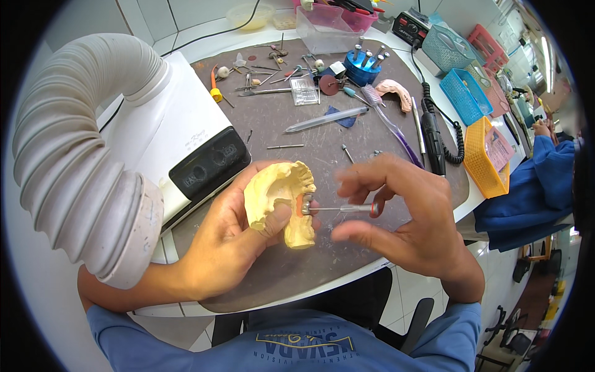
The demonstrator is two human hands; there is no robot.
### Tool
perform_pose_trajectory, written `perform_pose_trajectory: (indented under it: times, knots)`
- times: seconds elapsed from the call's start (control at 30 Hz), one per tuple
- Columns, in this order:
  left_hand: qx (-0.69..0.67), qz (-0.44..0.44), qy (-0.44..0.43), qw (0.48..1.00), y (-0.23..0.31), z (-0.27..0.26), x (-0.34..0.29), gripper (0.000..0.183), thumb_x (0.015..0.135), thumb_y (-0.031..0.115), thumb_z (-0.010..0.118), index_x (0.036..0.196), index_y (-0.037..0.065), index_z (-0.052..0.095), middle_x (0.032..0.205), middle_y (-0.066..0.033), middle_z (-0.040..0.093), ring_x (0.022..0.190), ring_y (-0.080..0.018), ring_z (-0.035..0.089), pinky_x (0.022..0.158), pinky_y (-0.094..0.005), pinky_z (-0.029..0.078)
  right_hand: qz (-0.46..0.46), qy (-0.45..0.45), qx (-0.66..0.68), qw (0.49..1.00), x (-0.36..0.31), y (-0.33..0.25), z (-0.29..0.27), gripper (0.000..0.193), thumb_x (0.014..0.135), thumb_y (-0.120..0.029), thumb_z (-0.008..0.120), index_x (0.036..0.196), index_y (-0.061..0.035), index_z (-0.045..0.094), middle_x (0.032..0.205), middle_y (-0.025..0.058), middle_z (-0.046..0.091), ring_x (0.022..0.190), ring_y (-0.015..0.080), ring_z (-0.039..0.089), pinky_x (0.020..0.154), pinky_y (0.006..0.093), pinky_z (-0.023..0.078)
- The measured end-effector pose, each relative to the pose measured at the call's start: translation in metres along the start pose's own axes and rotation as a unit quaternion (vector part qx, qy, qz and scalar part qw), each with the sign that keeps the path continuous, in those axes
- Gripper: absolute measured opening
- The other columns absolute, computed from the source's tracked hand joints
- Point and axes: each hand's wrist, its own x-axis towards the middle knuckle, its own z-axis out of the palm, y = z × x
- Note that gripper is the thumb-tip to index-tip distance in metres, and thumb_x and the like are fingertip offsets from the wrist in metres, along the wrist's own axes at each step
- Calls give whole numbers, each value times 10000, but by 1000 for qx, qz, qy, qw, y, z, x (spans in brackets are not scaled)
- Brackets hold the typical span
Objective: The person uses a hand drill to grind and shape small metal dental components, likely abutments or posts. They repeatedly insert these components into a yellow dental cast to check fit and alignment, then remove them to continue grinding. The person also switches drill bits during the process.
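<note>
My left hand (218, 253) grips a yellow plaster dental cast (263, 186), thumb pressed over its inner side and fingers behind it. On the cast's right side sits a small metal piece (307, 204) beside a patch of orange-pink material (299, 206). A small screwdriver (347, 209) with a clear, red-ringed handle sticks out sideways from that metal piece. Around its handle end my right hand (416, 214) is spread, thumb below and fingers above, slightly blurred. The thumb is apart from the handle; whether a finger touches it, I cannot tell.
A ribbed white hose (74, 142) arches over a white box (192, 118) at left. Farther back lie loose burs, a blue bur stand (362, 68), a toothbrush (393, 124), a pink denture piece (394, 93) and a black handpiece (432, 136). Baskets (486, 158) line the right.
</note>
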Motion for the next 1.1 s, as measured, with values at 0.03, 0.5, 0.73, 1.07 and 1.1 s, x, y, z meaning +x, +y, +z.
perform_pose_trajectory:
  times: [0.03, 0.5, 0.73, 1.07, 1.1]
  knots:
    - [3, -3, 1, 1000, 0, 0, 0, 447, 997, 175, 554, 1385, 52, 367, 1212, -147, 553, 1105, -251, 615, 952, -415, 525, 19, 14, 3, 1000, 1, -3, 1, 226, 815, -180, 793, 880, -6, 665, 782, 62, 648, 632, 130, 599, 534, 243, 441]
    - [-76, -51, 3, 996, -2, -3, -1, 487, 1015, 227, 533, 1435, 47, 364, 1213, -127, 569, 1088, -224, 615, 950, -386, 511, -49, -19, -24, 998, 1, 1, -1, 191, 796, -87, 780, 904, -16, 639, 784, 105, 644, 629, 207, 636, 543, 311, 479]
    - [-84, -41, 14, 996, -2, 0, -2, 497, 1017, 223, 529, 1446, 40, 358, 1222, -116, 564, 1072, -202, 610, 947, -372, 512, 28, -5, -4, 1000, 4, -8, 1, 238, 790, -145, 814, 897, -8, 652, 774, 60, 649, 572, 125, 557, 499, 252, 418]
    - [-85, -41, 12, 995, -3, -2, 0, 492, 1008, 215, 548, 1432, 41, 371, 1218, -133, 563, 1086, -211, 610, 957, -381, 511, -21, -27, -22, 999, 0, 1, -3, 176, 816, -100, 760, 901, -22, 626, 758, 91, 635, 590, 173, 630, 510, 292, 465]
    - [-84, -39, 12, 996, -2, -2, -1, 490, 1008, 215, 549, 1430, 41, 373, 1218, -135, 564, 1087, -213, 610, 959, -382, 510, -20, -30, -17, 999, 0, 1, -3, 186, 811, -97, 764, 911, -22, 627, 768, 90, 639, 601, 172, 631, 519, 291, 471]
